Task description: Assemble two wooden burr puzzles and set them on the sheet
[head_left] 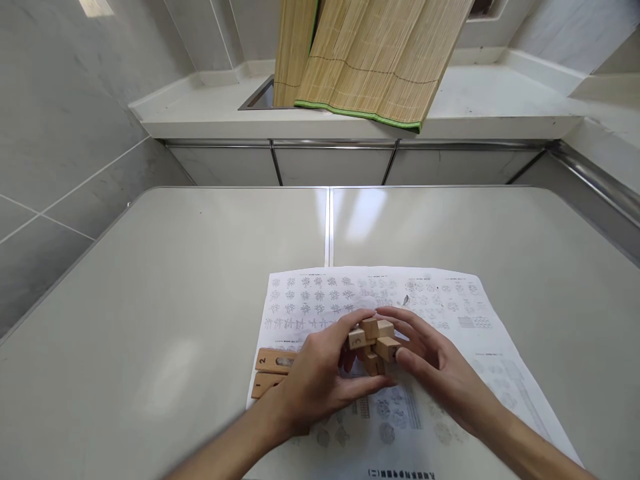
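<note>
A small wooden burr puzzle, made of interlocked square sticks, is held just above the printed sheet. My left hand wraps around its left side, thumb beneath and index finger along the top. From the right, my right hand pinches the same puzzle, its thumb against a protruding stick end and the other fingers behind. One block end carries a dark numeral. Two flat wooden pieces lie beside my left hand: one marked 2 with a slot, another marked 1, partly covered by the hand.
The sheet of small diagrams lies on a pale folding table with a centre seam. Beyond the table is a white counter with a sink edge. A green-edged bamboo mat hangs over it.
</note>
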A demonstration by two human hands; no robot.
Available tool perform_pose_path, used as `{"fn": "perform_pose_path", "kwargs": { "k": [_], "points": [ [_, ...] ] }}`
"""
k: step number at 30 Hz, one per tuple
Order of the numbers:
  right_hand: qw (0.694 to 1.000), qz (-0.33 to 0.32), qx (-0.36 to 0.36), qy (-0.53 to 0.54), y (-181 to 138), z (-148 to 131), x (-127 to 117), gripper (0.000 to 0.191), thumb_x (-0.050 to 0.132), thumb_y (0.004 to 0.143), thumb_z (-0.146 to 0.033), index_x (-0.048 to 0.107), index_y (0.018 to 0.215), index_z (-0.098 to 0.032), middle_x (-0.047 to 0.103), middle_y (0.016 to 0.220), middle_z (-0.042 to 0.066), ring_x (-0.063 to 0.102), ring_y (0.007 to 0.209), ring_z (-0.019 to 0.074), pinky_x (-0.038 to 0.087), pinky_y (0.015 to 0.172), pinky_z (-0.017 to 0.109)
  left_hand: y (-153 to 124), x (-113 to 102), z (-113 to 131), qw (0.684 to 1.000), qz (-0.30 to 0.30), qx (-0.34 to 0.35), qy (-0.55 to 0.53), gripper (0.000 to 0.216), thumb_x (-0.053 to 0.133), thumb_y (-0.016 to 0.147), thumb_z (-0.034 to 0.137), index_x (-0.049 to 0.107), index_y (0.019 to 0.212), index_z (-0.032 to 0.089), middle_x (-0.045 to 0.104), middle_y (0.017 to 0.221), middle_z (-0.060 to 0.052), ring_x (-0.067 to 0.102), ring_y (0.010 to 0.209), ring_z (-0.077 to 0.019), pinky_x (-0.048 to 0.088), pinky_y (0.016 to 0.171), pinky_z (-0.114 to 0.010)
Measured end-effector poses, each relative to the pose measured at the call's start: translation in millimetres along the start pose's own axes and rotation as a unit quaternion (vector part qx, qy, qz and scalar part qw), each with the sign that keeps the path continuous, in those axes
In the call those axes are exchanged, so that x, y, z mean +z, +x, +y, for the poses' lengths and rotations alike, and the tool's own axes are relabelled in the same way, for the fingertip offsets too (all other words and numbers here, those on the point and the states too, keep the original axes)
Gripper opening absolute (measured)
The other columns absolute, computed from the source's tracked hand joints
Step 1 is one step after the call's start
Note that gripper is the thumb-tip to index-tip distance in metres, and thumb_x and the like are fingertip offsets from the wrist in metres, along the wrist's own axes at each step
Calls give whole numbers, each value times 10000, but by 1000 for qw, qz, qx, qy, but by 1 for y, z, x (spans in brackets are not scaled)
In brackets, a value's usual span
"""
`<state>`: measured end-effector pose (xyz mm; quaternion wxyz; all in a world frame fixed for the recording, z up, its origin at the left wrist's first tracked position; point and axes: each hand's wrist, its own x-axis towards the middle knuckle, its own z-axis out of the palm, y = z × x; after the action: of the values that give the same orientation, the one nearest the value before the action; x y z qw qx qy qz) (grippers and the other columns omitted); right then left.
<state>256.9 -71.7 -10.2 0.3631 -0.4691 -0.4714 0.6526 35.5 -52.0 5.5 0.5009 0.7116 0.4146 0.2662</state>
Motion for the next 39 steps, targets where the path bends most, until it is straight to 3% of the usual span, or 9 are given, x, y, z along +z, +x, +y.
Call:
{"fn": "perform_pose_path", "kwargs": {
  "k": [7,11,15,22,28,33,39],
  "points": [
    [996,-39,-11,74,0,3,2,607,781,902,-517,544,1442,-376,604,1483,112,712,1224,300,610,1020,456,2,0,-2,998,2,51,45,697,838,854,415,518,1464,309,737,1151,-52,688,901,-190,554,812,-307],
    [996,-50,-11,67,-1,2,3,641,800,885,-518,529,1449,-377,628,1445,116,720,1207,306,631,976,456,0,2,-8,990,15,79,118,717,815,852,521,515,1475,330,675,1044,-36,656,810,-180,542,724,-309],
    [995,-54,-1,78,-2,1,3,656,813,877,-513,517,1446,-378,635,1424,115,718,1200,304,643,938,441,-2,3,-11,985,28,102,134,762,824,850,499,468,1510,368,590,1139,-52,653,888,-185,569,730,-309],
    [991,-87,-12,102,0,5,3,430,773,919,-509,566,1255,-338,728,1241,79,740,1109,271,643,861,384,-1,3,-7,986,34,115,114,765,836,856,448,447,1511,373,570,1289,-61,672,1019,-192,609,838,-334],
    [998,-50,-46,-14,0,1,-1,252,586,1039,-506,628,1209,-324,695,1340,83,732,1144,271,631,944,406,0,1,-3,988,41,118,90,793,894,798,419,491,1475,334,604,1296,-61,659,1107,-209,609,911,-334],
    [991,-5,-122,-62,0,5,4,158,553,1072,-401,627,1200,-347,702,1298,45,758,1019,213,643,856,335,1,0,0,988,32,124,82,792,905,790,396,486,1460,333,610,1301,-54,665,1127,-205,607,933,-330],
    [932,57,-256,-250,-1,12,4,229,487,1090,-359,671,994,-264,669,1175,69,700,997,211,584,784,312,-1,3,-4,982,29,155,104,798,901,798,360,468,1468,330,632,1268,-55,706,948,-174,614,796,-312]
  ]
}}
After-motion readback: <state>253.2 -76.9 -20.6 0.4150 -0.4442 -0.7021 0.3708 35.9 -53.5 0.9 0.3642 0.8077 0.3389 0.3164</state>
